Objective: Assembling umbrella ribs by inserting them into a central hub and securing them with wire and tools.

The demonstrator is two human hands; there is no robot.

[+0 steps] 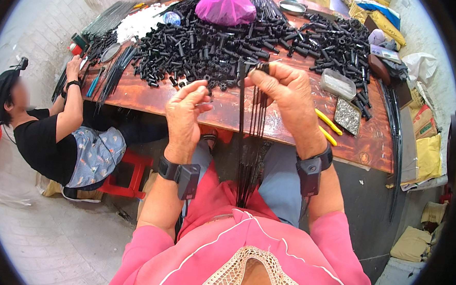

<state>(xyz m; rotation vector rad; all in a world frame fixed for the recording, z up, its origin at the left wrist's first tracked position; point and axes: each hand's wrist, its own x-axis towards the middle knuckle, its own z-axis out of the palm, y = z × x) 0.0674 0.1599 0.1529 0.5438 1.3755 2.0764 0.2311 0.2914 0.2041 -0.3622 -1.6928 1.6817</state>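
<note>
Above my lap, my right hand [285, 91] pinches the rods [251, 143]; my left hand [184, 114] pinches a thin wire [205, 104] beside them.

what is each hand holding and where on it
The right hand pinches a bundle of thin black rods at the top end. The left hand seems to pinch something small; unclear.

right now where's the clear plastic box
In the head view, the clear plastic box sits on the wooden table, right of the right hand, just above a tray of small metal parts.

Black plastic parts [228, 44] crowd the far table [153, 94]; near edge bare.
</note>
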